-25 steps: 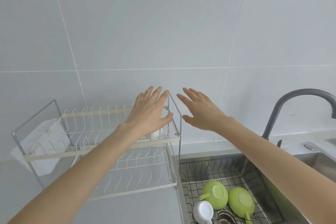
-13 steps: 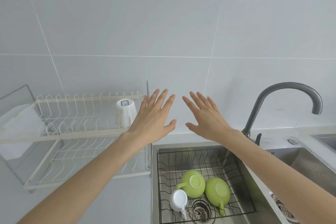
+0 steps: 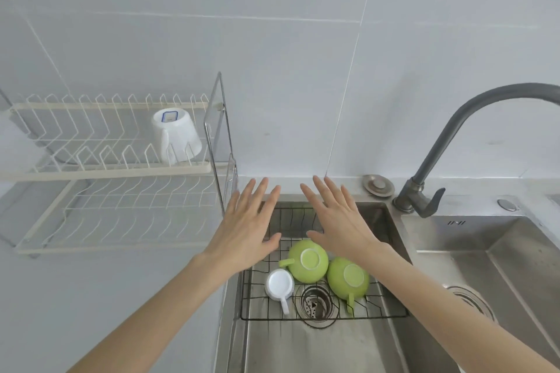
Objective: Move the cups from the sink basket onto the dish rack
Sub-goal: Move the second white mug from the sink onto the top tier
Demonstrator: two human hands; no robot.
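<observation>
Three cups remain in the sink basket (image 3: pixel 391 316), upside down: a left green cup (image 3: pixel 307 260), a right green cup (image 3: pixel 348 277) and a small white cup (image 3: pixel 279 283). One white mug (image 3: pixel 175 136) sits inverted on the upper tier of the dish rack (image 3: pixel 115 171). Since a second ago both hands have dropped from rack height to just above the basket, so the next pick is likely starting. Left hand (image 3: pixel 247 227) flat, fingers spread, holding nothing; the white cup lies below and nearer its wrist. Right hand (image 3: pixel 339 224) likewise spread and empty, the left green cup just under its thumb side. No contact visible yet.
</observation>
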